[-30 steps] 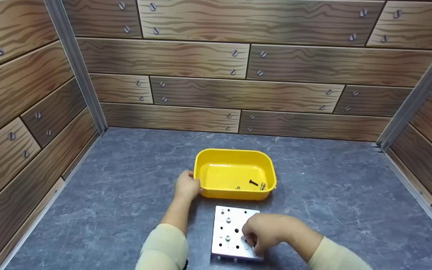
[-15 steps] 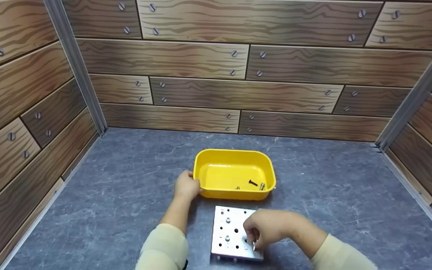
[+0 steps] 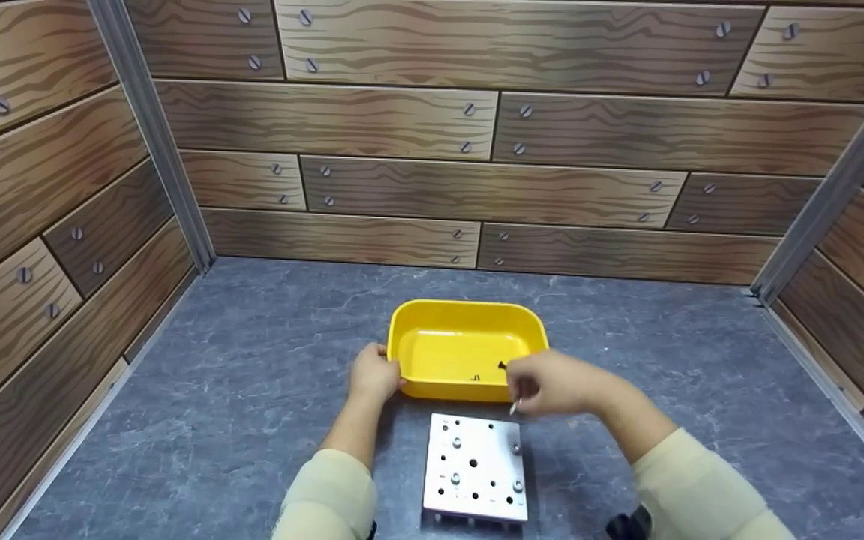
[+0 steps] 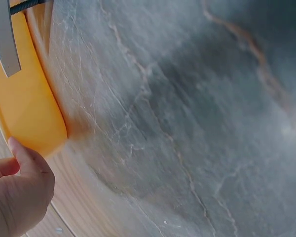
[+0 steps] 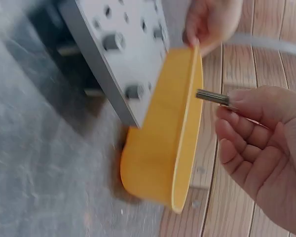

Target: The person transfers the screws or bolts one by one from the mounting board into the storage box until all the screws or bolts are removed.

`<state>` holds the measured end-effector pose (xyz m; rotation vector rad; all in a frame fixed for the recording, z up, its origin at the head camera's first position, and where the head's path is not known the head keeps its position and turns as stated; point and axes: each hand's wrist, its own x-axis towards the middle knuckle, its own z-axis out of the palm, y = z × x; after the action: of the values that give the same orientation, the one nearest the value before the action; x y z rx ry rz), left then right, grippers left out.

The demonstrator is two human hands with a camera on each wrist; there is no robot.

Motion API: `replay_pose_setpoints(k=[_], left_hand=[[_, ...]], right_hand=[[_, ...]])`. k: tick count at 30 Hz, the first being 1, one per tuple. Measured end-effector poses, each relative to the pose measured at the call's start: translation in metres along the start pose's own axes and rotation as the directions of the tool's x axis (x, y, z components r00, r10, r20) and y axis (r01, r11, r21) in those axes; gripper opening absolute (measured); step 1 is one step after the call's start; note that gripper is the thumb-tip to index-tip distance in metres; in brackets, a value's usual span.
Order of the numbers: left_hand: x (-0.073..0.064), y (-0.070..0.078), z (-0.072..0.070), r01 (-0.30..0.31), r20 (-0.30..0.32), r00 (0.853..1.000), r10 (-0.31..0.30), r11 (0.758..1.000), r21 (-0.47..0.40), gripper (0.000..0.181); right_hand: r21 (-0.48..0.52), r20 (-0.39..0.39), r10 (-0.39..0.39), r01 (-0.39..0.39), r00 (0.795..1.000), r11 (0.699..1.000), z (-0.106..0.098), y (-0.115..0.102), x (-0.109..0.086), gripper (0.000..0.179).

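Observation:
A yellow bin [image 3: 443, 352] stands on the grey surface, and my left hand [image 3: 374, 373] grips its left rim, thumb outside near the front corner. My right hand [image 3: 556, 382] is above the bin's front right corner, pinching a small metal screw [image 5: 212, 97] between thumb and index finger. Its threaded shaft sticks out; the head is hidden by the fingers. In front of the bin lies a silver metal plate [image 3: 486, 439] with holes, and several socket-head screws [image 3: 455, 478] stand in it. A black screw [image 3: 502, 365] shows in the bin, partly covered by my right hand.
Another small metal piece [image 3: 475, 377] lies by the bin's front wall. Wood-patterned walls [image 3: 432, 187] close off the back and both sides, with grey metal posts [image 3: 822, 202] in the corners. The plate sits slightly raised on the screw ends beneath it.
My right hand has lifted off the plate's right side with the screw and moved away toward the bin's front right corner. The left hand and bin stay put.

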<state>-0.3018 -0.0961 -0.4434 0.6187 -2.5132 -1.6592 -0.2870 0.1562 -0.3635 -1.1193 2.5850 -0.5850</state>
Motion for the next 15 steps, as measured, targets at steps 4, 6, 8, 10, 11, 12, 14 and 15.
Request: replay_pose_setpoints(k=[4, 6, 8, 10, 11, 12, 14, 15], left_hand=[[0.0, -0.001, -0.001, -0.003, -0.001, 1.0, 0.004, 1.0, 0.012, 0.025], [0.0, -0.001, -0.001, -0.003, -0.002, 1.0, 0.004, 1.0, 0.016, 0.024], [0.001, -0.002, -0.001, 0.0, -0.001, 1.0, 0.0, 1.0, 0.014, 0.024], [0.001, -0.002, -0.001, 0.002, 0.003, 1.0, -0.003, 1.0, 0.01, 0.025], [0.002, -0.001, -0.001, 0.003, 0.005, 1.0, -0.003, 1.0, 0.009, 0.025], [0.002, -0.001, -0.001, 0.002, 0.006, 1.0, -0.002, 1.0, 0.009, 0.026], [0.003, -0.001, -0.001, 0.005, 0.007, 1.0, -0.005, 1.0, 0.01, 0.026], [0.004, -0.001, -0.001, 0.002, 0.007, 1.0, -0.002, 1.0, 0.009, 0.027]], right_hand=[[0.007, -0.119, 0.149, -0.15, 0.982, 0.989, -0.004, 0.012, 0.011, 0.015], [0.013, -0.166, 0.239, -0.24, 0.957, 0.971, -0.002, 0.017, 0.017, 0.015], [0.009, -0.205, 0.312, -0.317, 0.928, 0.948, 0.001, 0.022, 0.023, 0.014], [0.003, -0.227, 0.367, -0.376, 0.902, 0.927, 0.005, 0.027, 0.028, 0.012], [-0.009, -0.232, 0.384, -0.396, 0.894, 0.918, 0.007, 0.029, 0.031, 0.012], [-0.025, -0.233, 0.395, -0.412, 0.888, 0.911, 0.009, 0.031, 0.034, 0.012], [-0.073, -0.22, 0.405, -0.429, 0.887, 0.9, 0.012, 0.034, 0.039, 0.014], [-0.098, -0.211, 0.407, -0.434, 0.889, 0.896, 0.014, 0.036, 0.041, 0.014]])
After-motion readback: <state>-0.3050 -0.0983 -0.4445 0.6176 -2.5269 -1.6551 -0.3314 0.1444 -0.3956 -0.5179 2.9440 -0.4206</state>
